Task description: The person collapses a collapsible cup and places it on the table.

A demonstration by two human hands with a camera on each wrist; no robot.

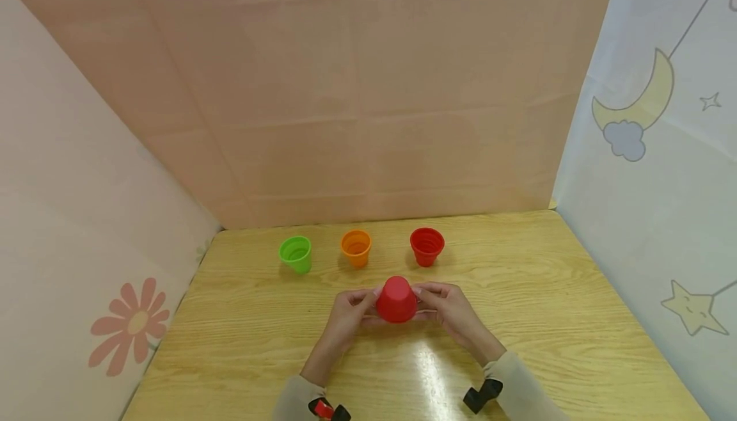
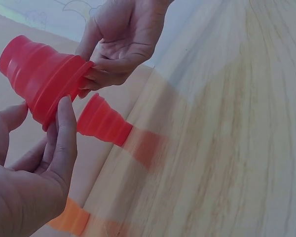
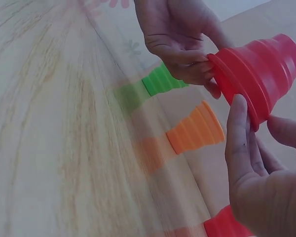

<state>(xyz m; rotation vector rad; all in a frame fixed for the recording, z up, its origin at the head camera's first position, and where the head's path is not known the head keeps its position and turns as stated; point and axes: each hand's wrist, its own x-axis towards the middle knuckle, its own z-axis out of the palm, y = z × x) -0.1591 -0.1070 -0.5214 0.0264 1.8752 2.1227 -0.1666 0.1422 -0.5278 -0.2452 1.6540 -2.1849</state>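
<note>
Two Hands, One Upturned Cup

Head view: A person holds a red, ribbed, tapering cup of what looks like silicone (image 1: 397, 302) base up above a pale wood-grain table (image 1: 242, 344). The left hand (image 1: 348, 309) and right hand (image 1: 455, 312) meet it from opposite sides, forearms angling inward, thumbs to the wall. Beyond stand three upright ribbed cups — one bright green (image 1: 296, 254), one orange (image 1: 356, 249), one a deeper red (image 1: 427, 248). The step in hand appears to be a two-handed steadying of the held cup; the next move would seem to call for an even grip, since the thin wall looks soft enough to buckle.

Left wrist view: The left hand's fingers bend to the rim, thumb at the outer wall, the gap between them only as wide as the cup's edge. The mouth faces down toward the table, apart from it.

Right wrist view: The right hand mirrors that pinch — forefinger extended along the rim, thumb opposite, other fingers partly hidden behind. The left hand's fingertips touch the rim's far side, palm turned inward.
</note>
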